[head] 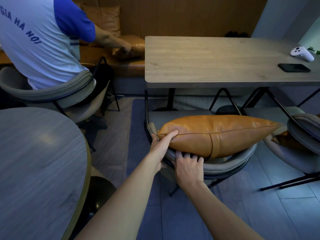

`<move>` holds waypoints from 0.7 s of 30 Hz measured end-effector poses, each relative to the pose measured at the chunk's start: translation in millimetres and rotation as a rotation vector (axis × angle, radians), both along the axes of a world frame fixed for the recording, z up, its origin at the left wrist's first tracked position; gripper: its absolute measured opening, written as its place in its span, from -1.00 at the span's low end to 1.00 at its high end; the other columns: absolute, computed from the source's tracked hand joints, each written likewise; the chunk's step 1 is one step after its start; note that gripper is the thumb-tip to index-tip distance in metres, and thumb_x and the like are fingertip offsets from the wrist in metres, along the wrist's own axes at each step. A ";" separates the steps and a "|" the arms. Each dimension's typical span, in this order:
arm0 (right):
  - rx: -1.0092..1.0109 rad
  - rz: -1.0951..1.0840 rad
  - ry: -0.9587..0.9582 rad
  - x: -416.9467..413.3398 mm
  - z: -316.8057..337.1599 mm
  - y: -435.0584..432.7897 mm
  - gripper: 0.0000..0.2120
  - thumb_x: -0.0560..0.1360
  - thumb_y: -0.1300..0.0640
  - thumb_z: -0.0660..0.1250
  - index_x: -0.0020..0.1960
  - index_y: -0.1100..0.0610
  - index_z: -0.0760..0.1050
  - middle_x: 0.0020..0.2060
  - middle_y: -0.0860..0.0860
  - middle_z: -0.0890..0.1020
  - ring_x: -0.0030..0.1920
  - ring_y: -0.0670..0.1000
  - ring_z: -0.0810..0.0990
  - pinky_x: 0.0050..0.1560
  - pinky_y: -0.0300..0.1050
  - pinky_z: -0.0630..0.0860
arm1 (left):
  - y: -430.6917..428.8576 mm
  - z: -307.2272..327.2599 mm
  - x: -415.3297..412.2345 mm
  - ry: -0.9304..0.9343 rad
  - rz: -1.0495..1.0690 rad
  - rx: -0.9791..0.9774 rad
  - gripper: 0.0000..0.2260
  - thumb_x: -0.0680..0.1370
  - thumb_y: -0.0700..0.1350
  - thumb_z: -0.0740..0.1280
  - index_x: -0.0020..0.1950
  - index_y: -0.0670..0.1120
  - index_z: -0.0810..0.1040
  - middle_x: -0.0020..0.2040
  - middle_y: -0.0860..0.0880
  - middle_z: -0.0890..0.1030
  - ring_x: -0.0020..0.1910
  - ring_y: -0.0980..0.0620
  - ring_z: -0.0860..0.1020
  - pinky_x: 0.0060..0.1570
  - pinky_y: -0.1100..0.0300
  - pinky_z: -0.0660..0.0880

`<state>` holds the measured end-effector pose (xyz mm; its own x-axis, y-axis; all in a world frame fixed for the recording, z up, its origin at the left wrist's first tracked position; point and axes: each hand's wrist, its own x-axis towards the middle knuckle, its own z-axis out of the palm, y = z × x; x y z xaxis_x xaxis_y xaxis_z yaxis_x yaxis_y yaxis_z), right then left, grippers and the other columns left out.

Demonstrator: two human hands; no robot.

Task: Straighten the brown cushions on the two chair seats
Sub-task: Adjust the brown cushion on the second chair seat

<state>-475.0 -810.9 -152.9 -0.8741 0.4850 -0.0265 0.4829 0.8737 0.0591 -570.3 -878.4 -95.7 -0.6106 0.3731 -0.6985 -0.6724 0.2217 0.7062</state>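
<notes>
A round table [39, 163] fills the lower left. Behind it a person in a white and blue shirt [39, 42] sits in a grey chair [52, 90], hand on a brown cushion on the bench [128, 66]. In the middle, the left hand [160, 144] pinches the left corner of the brown cushion [218, 134], thumb on top along the seam. The right hand [187, 168] grips under the cushion's lower edge, fingers tucked between it and the curved backrest of the middle chair [230, 164]. The cushion lies across that backrest, above the seat. A long table [207, 61] behind holds a black phone [294, 67] and a white controller [302, 53]. At far right, a second cushion [284, 140] shows partly inside another chair [304, 134].
</notes>
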 end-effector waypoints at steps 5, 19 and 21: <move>0.018 0.019 0.013 -0.5 -5.2 -1.5 -0.71 0.70 -0.07 0.14 0.32 0.04 0.44 0.08 0.15 0.68 0.06 0.24 0.64 0.11 0.14 0.43 | -3.5 -2.5 -0.9 -0.004 -0.006 0.000 0.22 0.10 0.40 0.55 0.66 0.20 0.07 0.55 -0.07 0.38 0.39 -0.29 0.45 0.31 -0.47 0.37; 0.049 -0.016 -0.014 -1.6 -5.3 -2.0 -0.71 0.65 -0.09 0.25 0.26 0.04 0.51 0.02 0.13 0.71 0.02 0.23 0.66 0.10 0.16 0.47 | -9.4 12.3 -4.6 0.017 -0.162 -0.142 0.16 0.25 0.50 0.47 0.68 0.17 -0.05 0.63 -0.08 0.25 0.49 -0.30 0.36 0.32 -0.42 0.39; 0.021 -0.030 -0.035 -0.5 -6.9 -1.2 -0.73 0.59 -0.08 0.37 0.18 0.06 0.57 -0.08 0.15 0.72 -0.07 0.25 0.67 0.02 0.17 0.49 | -10.9 19.6 -4.3 0.009 -0.185 -0.169 0.12 0.33 0.48 0.45 0.69 0.15 -0.08 0.64 -0.10 0.23 0.50 -0.29 0.34 0.18 -0.27 0.50</move>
<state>-475.6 -812.1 -159.8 -0.8581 0.5113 -0.0459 0.5058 0.8574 0.0947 -574.6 -889.4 -76.1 -0.5489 0.3575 -0.7556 -0.6035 0.4560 0.6541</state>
